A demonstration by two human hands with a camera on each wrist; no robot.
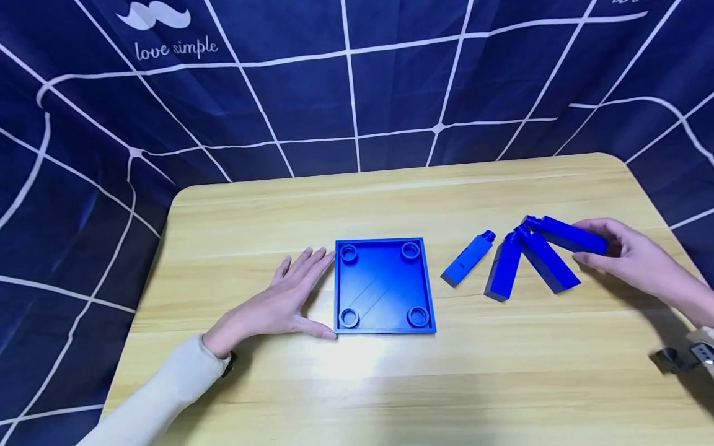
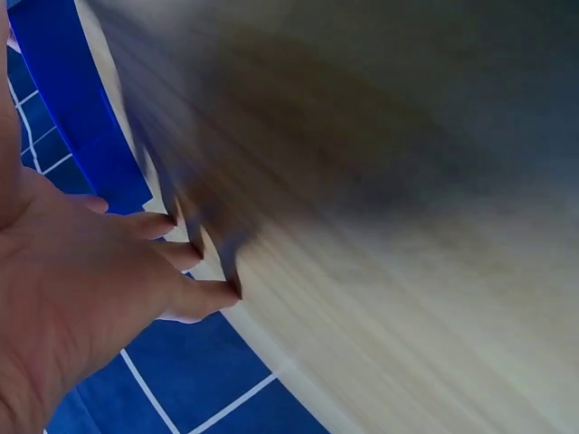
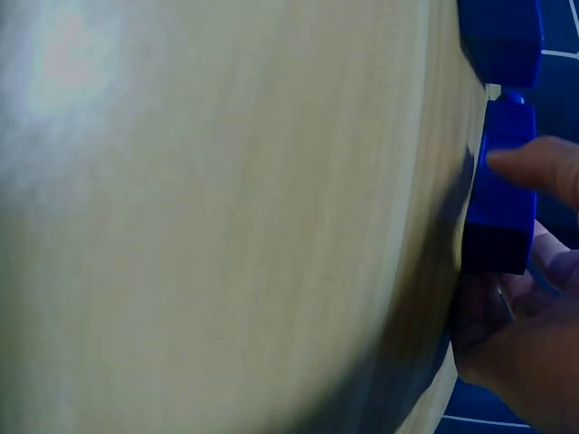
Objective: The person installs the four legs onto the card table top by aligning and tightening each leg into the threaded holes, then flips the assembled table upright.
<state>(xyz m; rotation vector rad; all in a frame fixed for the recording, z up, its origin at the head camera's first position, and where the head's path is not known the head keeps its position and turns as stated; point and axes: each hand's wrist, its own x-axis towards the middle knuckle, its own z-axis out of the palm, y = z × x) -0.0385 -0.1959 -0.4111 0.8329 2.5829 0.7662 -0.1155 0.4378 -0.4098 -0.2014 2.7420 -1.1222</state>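
Upside down on the wooden table lies a square blue tabletop (image 1: 382, 285), with a raised rim and a round socket in each corner. My left hand (image 1: 284, 303) is beside its left edge, fingers extended, the index fingertip and thumb tip right at the edge. At the right, my right hand (image 1: 630, 251) holds a blue table leg (image 1: 571, 236) by its thick end, thumb on the near side and fingers on the far side. In the right wrist view the thumb lies against this leg (image 3: 500, 194). Its narrow threaded end points left, towards the other legs' tips.
A blue leg (image 1: 467, 259) lies right of the tabletop. Two more legs, one (image 1: 504, 267) and another (image 1: 549, 263), fan out with their threaded ends together. Behind the wooden table (image 1: 268, 223) hangs a dark blue cloth (image 1: 312, 105) with white lines.
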